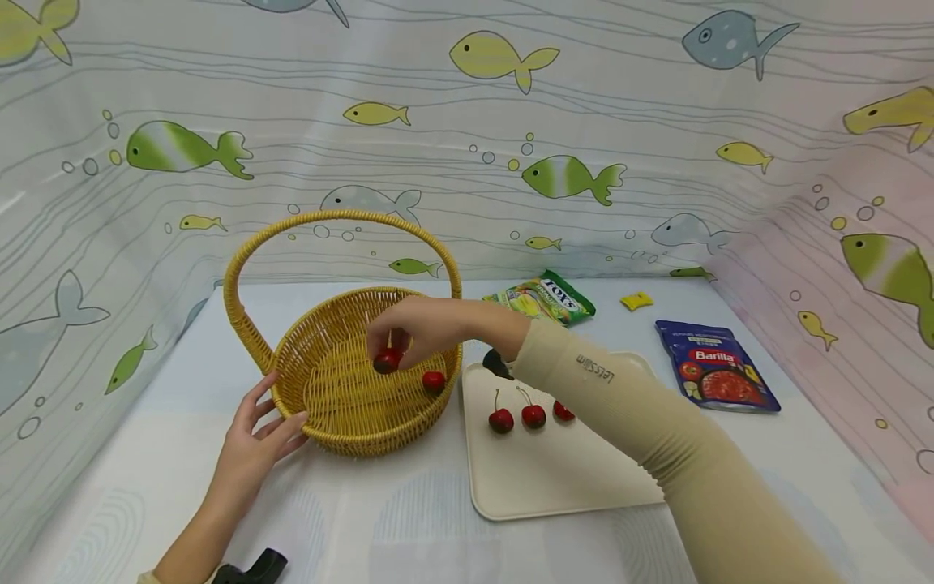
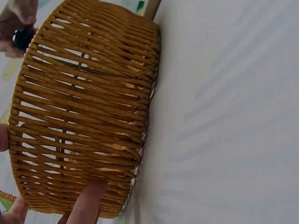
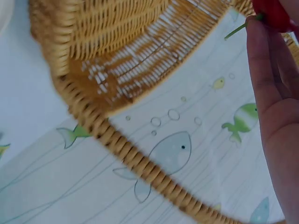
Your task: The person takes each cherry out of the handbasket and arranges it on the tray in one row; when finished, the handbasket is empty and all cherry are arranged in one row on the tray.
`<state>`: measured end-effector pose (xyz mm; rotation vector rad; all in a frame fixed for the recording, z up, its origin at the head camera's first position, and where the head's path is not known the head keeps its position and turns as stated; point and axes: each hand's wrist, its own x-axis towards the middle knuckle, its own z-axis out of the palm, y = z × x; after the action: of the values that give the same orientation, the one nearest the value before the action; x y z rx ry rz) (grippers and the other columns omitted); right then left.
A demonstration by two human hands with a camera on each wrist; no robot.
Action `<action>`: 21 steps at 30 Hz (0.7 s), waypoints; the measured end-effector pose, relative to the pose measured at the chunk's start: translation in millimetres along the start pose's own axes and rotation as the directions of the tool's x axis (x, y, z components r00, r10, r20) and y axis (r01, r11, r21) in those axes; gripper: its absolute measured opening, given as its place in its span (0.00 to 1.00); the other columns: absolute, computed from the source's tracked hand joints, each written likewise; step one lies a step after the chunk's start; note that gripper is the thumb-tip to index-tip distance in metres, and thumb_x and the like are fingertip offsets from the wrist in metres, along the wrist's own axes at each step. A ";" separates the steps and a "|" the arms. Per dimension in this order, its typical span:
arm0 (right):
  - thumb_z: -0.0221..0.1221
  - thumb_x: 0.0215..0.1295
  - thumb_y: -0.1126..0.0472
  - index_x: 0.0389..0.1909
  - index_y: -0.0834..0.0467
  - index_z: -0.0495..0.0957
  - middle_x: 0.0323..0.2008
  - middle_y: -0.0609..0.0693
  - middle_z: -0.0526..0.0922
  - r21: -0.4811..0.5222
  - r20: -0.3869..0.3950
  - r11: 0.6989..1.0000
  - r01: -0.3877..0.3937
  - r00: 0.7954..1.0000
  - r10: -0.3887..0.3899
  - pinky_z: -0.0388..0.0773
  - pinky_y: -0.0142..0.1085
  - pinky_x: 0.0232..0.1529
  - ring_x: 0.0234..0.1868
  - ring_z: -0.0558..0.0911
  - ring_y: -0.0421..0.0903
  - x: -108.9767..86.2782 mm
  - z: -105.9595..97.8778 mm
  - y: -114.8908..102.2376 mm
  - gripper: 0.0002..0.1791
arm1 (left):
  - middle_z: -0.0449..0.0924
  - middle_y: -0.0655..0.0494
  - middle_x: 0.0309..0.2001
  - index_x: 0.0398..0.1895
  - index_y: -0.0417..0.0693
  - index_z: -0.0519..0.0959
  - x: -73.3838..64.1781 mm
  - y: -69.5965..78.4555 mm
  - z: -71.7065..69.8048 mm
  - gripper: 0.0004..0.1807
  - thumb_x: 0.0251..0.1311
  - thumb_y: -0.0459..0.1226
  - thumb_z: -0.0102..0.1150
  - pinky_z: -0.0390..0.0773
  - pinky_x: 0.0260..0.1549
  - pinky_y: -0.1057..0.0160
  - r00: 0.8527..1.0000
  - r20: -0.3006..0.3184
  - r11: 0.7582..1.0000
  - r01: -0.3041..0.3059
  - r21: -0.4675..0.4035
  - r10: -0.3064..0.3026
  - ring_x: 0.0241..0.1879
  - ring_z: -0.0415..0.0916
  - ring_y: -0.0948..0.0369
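A yellow wicker basket with a tall arched handle stands left of centre. My left hand holds its near left rim, and in the left wrist view a finger presses on the woven side. Inside the basket, over its floor, my right hand pinches a dark red cherry; its green stem shows in the right wrist view. Another cherry lies in the basket at the right wall. Three cherries, among them one with an upright stem, show on a cream tray, partly hidden by the right sleeve.
Behind the tray lies a green Fox's candy bag. A small yellow packet sits farther right, with a blue Barilla pouch in front of it. A fish-patterned curtain encloses the table's back and sides.
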<state>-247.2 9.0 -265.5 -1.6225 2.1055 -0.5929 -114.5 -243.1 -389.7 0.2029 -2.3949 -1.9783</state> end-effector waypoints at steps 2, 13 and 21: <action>0.62 0.57 0.70 0.43 0.60 0.77 0.39 0.47 0.78 0.005 -0.022 1.000 0.006 1.000 -0.006 0.76 0.26 0.42 0.39 0.77 0.38 -12.6 -0.6 0.6 0.13 | 0.44 0.34 0.66 0.74 0.57 0.41 0.1 0.1 -0.1 0.44 0.62 0.39 0.58 0.79 0.39 0.68 1.000 0.000 1.000 0.000 -0.001 0.000 0.45 0.66 0.74; 0.62 0.57 0.71 0.46 0.61 0.78 0.43 0.48 0.78 -0.021 -0.102 1.000 0.011 0.995 -0.013 0.76 0.28 0.45 0.42 0.76 0.38 -71.5 -0.6 3.3 0.15 | 0.42 0.33 0.67 0.74 0.58 0.40 -1.0 -2.1 -2.0 0.45 0.62 0.38 0.58 0.79 0.38 0.68 1.000 0.003 1.000 0.011 -0.014 -0.011 0.43 0.67 0.76; 0.63 0.57 0.69 0.46 0.59 0.78 0.42 0.45 0.77 -0.038 -0.161 0.999 -0.027 0.987 0.020 0.76 0.29 0.45 0.42 0.78 0.36 -106.7 4.2 7.5 0.15 | 0.42 0.33 0.67 0.74 0.58 0.39 0.8 -2.0 -1.4 0.46 0.62 0.39 0.58 0.79 0.39 0.68 1.000 0.007 1.000 0.016 -0.008 -0.016 0.44 0.67 0.75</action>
<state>-225.7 113.9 -266.1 -1.6178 2.2621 -0.6992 -115.0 -244.9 -391.4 0.2163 -2.3964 -1.9986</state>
